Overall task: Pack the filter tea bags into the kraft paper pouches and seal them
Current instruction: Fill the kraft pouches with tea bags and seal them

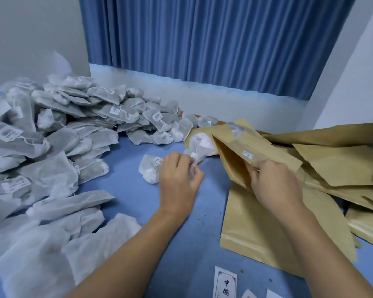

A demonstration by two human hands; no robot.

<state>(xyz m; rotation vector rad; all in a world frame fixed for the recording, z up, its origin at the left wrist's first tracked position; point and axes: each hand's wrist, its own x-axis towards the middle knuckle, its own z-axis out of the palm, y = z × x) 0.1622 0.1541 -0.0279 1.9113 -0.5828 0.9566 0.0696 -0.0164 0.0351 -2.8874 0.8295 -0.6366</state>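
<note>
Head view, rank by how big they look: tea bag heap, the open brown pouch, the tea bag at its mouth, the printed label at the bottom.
1. tea bag heap
2. open brown pouch
3. tea bag at its mouth and printed label: look alike; the label is nearer and cut off, so unranked.

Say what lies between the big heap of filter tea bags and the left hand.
One loose white filter tea bag with a paper tag, on the blue tabletop beside the left hand; head view.
</note>
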